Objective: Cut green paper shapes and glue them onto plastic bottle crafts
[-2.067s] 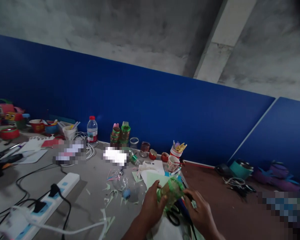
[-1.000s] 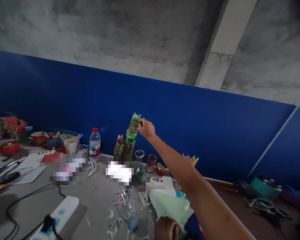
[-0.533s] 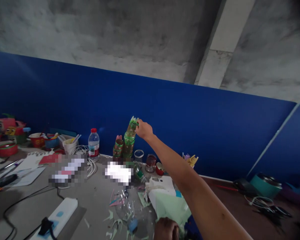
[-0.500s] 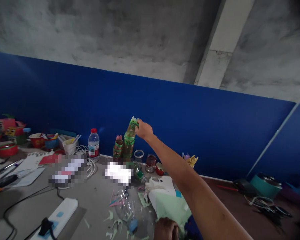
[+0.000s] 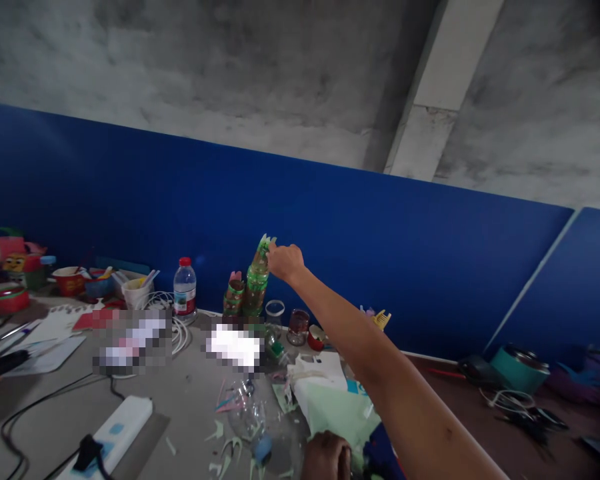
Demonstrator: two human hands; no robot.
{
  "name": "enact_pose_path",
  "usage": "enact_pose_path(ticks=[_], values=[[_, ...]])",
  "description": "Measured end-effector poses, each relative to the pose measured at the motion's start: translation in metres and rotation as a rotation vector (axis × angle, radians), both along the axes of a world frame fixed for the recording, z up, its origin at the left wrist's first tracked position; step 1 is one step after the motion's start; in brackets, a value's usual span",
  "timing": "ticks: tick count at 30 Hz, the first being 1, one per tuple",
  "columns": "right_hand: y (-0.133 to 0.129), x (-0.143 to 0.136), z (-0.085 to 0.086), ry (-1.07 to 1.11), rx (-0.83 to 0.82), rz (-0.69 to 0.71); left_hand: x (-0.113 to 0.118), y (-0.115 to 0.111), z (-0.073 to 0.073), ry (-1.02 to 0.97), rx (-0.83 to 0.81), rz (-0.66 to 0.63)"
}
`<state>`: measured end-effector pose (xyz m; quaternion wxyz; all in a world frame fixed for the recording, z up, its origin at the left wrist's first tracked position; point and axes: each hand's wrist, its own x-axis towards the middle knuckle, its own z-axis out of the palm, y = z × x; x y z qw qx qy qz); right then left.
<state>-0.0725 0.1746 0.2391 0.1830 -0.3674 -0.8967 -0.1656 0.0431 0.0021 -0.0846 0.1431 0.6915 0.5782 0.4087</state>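
Green and brown, a tilted plastic cylinder with a jagged pale crown (image 5: 260,259) is pinched near its top by the right hand (image 5: 285,262). Its lower end meets a green-banded brown cylindrical container (image 5: 255,293), just beside a shorter brown-and-green container with a pink top (image 5: 233,297). Steady, light pressure should suit it; a sideways shove might topple both. Near pale green paper (image 5: 330,407), the left hand (image 5: 327,459) is curled; whether it grips anything, I cannot tell.
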Motion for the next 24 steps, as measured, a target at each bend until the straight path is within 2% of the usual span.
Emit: enact_pose_path(ticks=[4,10,17,24], values=[[-0.001,0.003,0.006,0.022,0.015,-0.026,0.001,-0.001,0.000,0.001,-0.001,0.002],[0.000,0.012,0.013,0.105,-0.119,-0.070,-0.005,0.003,-0.003,0.040,0.000,-0.095],[0.001,0.022,0.008,0.127,-0.161,-0.069,-0.002,0.002,-0.001,0.045,-0.014,-0.033],[0.001,0.022,0.001,0.140,-0.181,-0.133,-0.007,0.005,-0.013,0.043,0.017,-0.092]])
